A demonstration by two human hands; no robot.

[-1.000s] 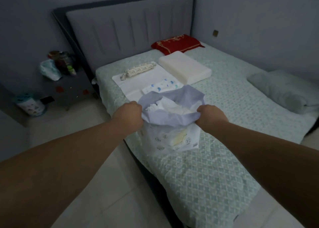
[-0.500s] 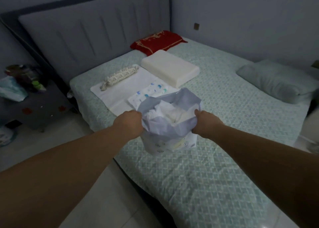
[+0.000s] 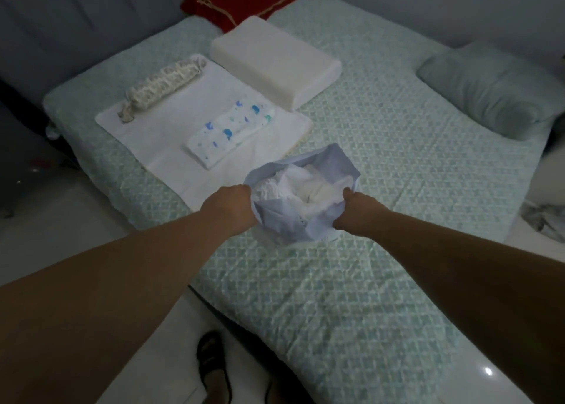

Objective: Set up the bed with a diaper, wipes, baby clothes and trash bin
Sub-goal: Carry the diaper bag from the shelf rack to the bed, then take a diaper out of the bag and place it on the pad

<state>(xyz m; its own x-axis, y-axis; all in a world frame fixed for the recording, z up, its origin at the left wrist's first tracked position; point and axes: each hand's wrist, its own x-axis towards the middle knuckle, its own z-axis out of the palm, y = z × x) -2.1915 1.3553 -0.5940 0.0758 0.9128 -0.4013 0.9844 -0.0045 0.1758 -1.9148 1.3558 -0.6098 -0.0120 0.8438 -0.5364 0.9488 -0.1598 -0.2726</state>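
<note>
Head view: on the bed (image 3: pixel 351 281), a white mat (image 3: pixel 171 146) carries one folded diaper (image 3: pixel 229 134). Left hand (image 3: pixel 229 206) and right hand (image 3: pixel 354 212), fingers curled, grip opposite rims of the open bag (image 3: pixel 302 195). Step, as judged: positioning the bag. Next: set it down, release both rims.

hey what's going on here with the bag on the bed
A person stands at the side of the bed and holds an open diaper bag by its rim, the left hand gripping one side and the right hand the other. White diapers show inside it. One patterned diaper already lies on a white changing mat, next to a small rolled bolster. No wipes or trash bin are in view.
</note>
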